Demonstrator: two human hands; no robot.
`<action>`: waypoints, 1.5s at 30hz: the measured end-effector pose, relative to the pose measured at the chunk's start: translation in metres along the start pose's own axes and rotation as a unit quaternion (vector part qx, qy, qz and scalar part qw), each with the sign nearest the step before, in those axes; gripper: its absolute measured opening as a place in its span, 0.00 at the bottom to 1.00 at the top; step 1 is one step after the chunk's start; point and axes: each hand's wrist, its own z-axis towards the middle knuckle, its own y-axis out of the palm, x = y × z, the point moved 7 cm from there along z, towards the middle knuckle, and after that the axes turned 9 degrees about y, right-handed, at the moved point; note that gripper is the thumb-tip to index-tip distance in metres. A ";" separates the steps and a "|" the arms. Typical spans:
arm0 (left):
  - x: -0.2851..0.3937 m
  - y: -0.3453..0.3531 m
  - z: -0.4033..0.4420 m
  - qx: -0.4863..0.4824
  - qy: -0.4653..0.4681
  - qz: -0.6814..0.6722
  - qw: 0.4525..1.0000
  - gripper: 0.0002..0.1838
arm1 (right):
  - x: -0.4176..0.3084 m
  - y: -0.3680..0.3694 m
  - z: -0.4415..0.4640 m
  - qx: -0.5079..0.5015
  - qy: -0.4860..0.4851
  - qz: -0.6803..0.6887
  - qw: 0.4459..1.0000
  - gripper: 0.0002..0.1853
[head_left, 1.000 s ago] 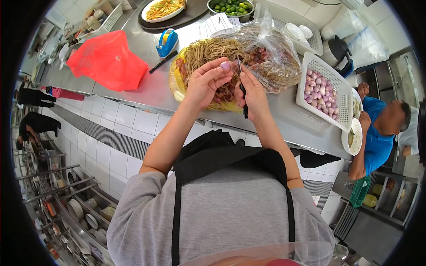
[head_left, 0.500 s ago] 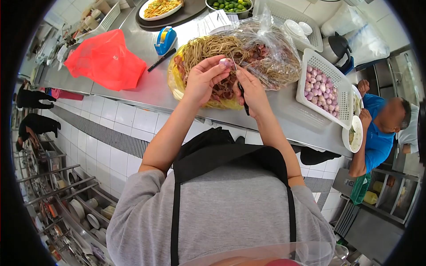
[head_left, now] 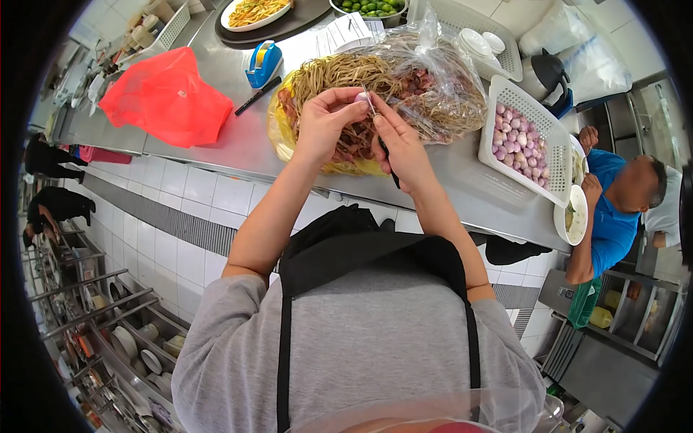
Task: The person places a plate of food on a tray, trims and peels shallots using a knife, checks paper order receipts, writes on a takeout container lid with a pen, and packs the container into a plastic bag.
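Between the thumb and fingers of my left hand point(head_left: 330, 119) is a small purple shallot point(head_left: 361, 97). My right hand point(head_left: 401, 148) is closed round the dark handle of a small knife point(head_left: 371, 105), its blade against the shallot. Both hands are over a yellow bag point(head_left: 283, 137) heaped with dried shallot stalks point(head_left: 339, 74) and reddish skins. A clear plastic bag point(head_left: 451, 90) with more stalks and skins lies against it. To the right, a white perforated basket point(head_left: 559, 155) holds many peeled shallots point(head_left: 520, 143).
On the steel counter point(head_left: 245, 155) lie a red plastic bag point(head_left: 170, 101), a blue tape dispenser point(head_left: 263, 63) and a black marker point(head_left: 258, 96). Behind are a plate of food point(head_left: 253, 14) and a bowl of limes point(head_left: 368, 6). A person in blue point(head_left: 613, 195) is at the right, near bowls point(head_left: 574, 220).
The knife blade has shifted on the shallot, and my right hand has turned and come closer to my left. The whole view has shifted slightly.
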 end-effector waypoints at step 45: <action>-0.001 -0.002 -0.007 0.038 -0.025 -0.104 0.994 0.13 | -0.001 0.012 -0.008 -0.002 -0.032 0.009 0.999 0.28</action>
